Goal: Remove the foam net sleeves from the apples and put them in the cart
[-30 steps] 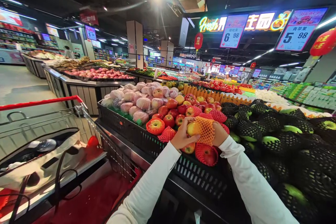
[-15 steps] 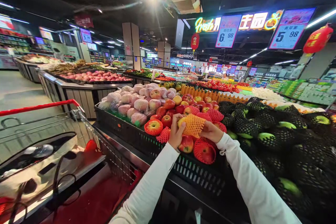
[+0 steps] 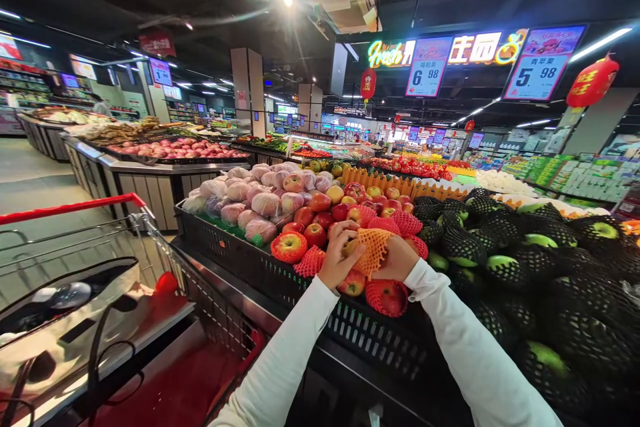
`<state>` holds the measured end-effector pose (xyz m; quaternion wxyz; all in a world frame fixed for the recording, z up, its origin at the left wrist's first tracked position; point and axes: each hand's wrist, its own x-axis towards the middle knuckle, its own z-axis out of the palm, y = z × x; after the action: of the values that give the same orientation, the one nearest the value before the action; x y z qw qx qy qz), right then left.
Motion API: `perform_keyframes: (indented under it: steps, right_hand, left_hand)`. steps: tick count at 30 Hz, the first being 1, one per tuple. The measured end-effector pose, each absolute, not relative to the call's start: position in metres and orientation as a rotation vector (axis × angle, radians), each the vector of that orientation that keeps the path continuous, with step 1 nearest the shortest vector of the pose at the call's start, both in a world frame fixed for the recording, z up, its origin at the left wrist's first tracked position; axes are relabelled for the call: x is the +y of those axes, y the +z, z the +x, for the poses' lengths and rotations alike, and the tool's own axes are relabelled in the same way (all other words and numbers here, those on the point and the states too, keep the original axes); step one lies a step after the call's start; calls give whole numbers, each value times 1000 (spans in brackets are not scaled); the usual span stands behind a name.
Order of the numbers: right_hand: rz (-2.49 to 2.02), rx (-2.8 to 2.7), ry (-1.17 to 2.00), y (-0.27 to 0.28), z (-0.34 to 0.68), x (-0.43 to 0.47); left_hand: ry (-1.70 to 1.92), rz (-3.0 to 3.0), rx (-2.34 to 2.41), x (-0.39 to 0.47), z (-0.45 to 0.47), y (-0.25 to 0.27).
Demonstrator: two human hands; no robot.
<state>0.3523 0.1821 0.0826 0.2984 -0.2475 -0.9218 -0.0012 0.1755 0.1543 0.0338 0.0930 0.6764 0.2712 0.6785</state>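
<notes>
An orange foam net sleeve [image 3: 371, 250] is held between my hands above the front of the apple display. My left hand [image 3: 340, 259] curls its fingers and thumb round a yellowish fruit, mostly hidden by the fingers and the net. On the sleeve's other side, my right hand [image 3: 399, 257] is closed on the netting; its fingertips are partly hidden. Just below lie a bare red apple [image 3: 352, 283] and an apple in a red foam net [image 3: 387, 298]. To the left sits another red-netted apple [image 3: 289, 247].
A black plastic crate [image 3: 235, 260] edges the display, with plastic-wrapped fruit [image 3: 265, 205] at its left. Green fruits in black nets [image 3: 460, 240] are piled at right. A shopping cart with a red handle [image 3: 75, 207] stands at left, holding an open bag [image 3: 100, 300].
My right hand has moved in closer to my left, and the orange net is bunched shorter between them. The view has shifted slightly.
</notes>
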Motion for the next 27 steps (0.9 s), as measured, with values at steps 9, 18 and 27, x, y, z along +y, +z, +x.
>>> perform_keyframes:
  steps: [9,18,27]
  right_hand:
    - [-735,-2368,-330,84,347,174]
    - [-617,-2172,-175,84,349,175]
    - [-461,-2156,144,88,354,172]
  left_hand:
    - [2146,1439,929,166,175,32]
    - [2034,1512,789,167,174,31]
    - [1756,1746,346,158,177,26]
